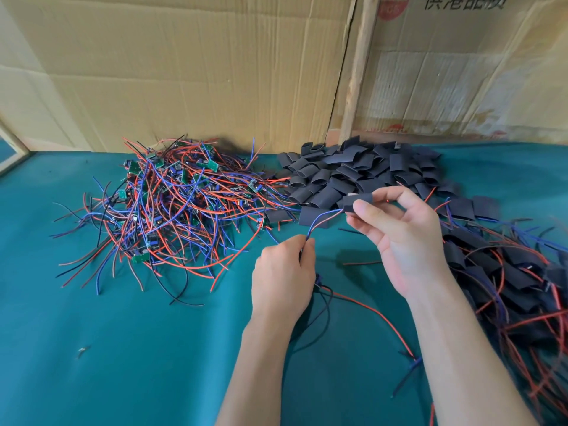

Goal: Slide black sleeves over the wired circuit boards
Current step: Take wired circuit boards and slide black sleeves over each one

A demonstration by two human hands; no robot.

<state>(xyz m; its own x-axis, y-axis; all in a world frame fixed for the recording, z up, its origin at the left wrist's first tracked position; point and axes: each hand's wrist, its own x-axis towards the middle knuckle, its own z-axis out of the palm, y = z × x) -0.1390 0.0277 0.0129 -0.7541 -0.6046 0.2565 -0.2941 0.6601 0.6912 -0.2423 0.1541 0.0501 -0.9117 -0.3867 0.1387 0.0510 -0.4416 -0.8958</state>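
one black sleeve (long axis level) in right hand grip.

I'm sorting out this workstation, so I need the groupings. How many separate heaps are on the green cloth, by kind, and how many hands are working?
Heap of bare green circuit boards with red, blue and black wires: 1
Heap of empty black sleeves: 1
Heap of sleeved boards with wires: 1
Hands, left hand and right hand: 2
Total: 5
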